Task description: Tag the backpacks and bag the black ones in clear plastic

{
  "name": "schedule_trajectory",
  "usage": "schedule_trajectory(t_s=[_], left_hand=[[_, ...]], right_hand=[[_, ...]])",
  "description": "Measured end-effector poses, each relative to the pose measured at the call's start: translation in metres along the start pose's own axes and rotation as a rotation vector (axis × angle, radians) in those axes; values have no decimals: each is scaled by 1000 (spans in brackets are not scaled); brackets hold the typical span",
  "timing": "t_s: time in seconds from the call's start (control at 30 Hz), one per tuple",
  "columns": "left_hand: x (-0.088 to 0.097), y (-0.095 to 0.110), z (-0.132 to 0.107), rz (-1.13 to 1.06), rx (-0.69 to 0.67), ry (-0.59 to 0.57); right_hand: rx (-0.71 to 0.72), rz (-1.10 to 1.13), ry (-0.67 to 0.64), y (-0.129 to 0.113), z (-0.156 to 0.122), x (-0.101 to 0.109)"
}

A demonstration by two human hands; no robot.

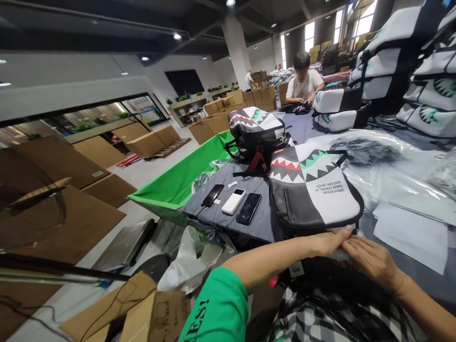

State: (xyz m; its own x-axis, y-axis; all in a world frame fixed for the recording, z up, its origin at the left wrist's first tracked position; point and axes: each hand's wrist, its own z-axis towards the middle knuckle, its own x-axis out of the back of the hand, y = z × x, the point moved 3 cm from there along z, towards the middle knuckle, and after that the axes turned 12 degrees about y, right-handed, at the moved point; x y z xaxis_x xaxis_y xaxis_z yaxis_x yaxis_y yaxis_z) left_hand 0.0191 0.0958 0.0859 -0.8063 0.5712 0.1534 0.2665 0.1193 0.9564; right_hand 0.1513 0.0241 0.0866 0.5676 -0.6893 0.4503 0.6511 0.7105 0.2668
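Two narrow grips, left hand [329,243], right hand [370,261], pinching shark-print backpack [309,190] edge

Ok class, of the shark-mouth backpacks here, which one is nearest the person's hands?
The grey-and-white one lying flat, its lower edge at the left hand. The black-and-white one behind it and the stacked ones are farther off.
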Motion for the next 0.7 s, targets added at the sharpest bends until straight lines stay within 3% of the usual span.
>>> schedule_trajectory(t_s=[0.07,0.17,0.3,0.37,0.43,0.57,0.7], left_hand=[[-3,-6,-4,74,107,-103],[6,-9,-23,117,89,-236],[17,-14,-40,73,15,-244],[16,-17,-42,156,-95,-187],[11,-19,-43,286,-241,-155],[0,-19,-45,542,-446,-168],[-3,-18,-46,684,-573,-159]], right_hand=[[-61,-17,9,-4,-1,0],[-283,-13,-25,-8,-11,8],[-936,75,-93,-8,-38,38],[-1285,181,-141,-8,-46,47],[-1512,345,-221,-8,-42,43],[-1583,518,-385,5,-23,24],[-1538,232,-414,23,-29,33]])
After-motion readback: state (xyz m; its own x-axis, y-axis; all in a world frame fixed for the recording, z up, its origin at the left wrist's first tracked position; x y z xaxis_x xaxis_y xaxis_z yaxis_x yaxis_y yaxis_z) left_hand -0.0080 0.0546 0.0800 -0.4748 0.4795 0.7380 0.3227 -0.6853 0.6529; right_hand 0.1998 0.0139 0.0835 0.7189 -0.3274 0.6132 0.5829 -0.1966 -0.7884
